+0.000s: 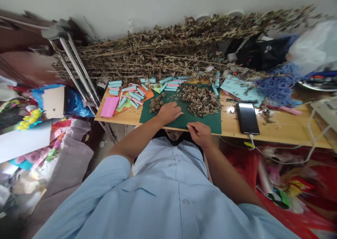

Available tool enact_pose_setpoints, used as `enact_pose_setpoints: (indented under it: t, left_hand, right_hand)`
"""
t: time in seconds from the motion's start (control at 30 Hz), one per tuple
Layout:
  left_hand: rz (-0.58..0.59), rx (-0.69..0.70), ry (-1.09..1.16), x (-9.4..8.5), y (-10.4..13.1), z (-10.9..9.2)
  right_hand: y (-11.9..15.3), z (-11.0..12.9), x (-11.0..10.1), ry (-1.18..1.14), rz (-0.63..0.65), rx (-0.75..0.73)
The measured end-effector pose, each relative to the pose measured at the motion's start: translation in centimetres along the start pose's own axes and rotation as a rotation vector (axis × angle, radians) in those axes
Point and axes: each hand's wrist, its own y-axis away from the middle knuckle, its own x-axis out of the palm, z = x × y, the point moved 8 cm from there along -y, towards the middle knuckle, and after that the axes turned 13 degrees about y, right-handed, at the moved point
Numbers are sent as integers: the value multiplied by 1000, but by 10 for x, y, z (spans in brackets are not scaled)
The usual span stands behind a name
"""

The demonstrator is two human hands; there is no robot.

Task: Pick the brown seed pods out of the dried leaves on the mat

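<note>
Stretching along the wall, a long heap of dried branches is seen behind a wooden table. A dark green mat is laid on the table's near edge. On the mat's far right part a pile of dried leaves is spread; a smaller cluster of brown clumps is gathered at its far left part. To the left of the mat, rolled paper tubes in blue and pink are scattered over coloured paper sheets. A black phone is laid flat on the bare wood to the right of the mat, well apart from both hands.

The left hand is rested palm down on the mat, fingers loosely extended and released, nothing being grasped; it is placed just beside the brown clumps and near the leaf pile. The right hand is held at the mat's near edge, its fingers curled inward and the thumb pressed to the fingertips in a pinch. Something thin may be pinched there, but it is too small to be told. Both forearms are bare below pale blue sleeves.
</note>
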Motion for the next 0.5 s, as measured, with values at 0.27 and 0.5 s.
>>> enact_pose_setpoints:
  t: [0.27,0.5]
  left_hand:
    - [67,-88,-23,4,-9,4]
    - [102,-120,-44,8,-13,5]
  right_hand:
    - [-1,4,-2,7,-26,-41]
    - [0,1,1,16,-24,-41]
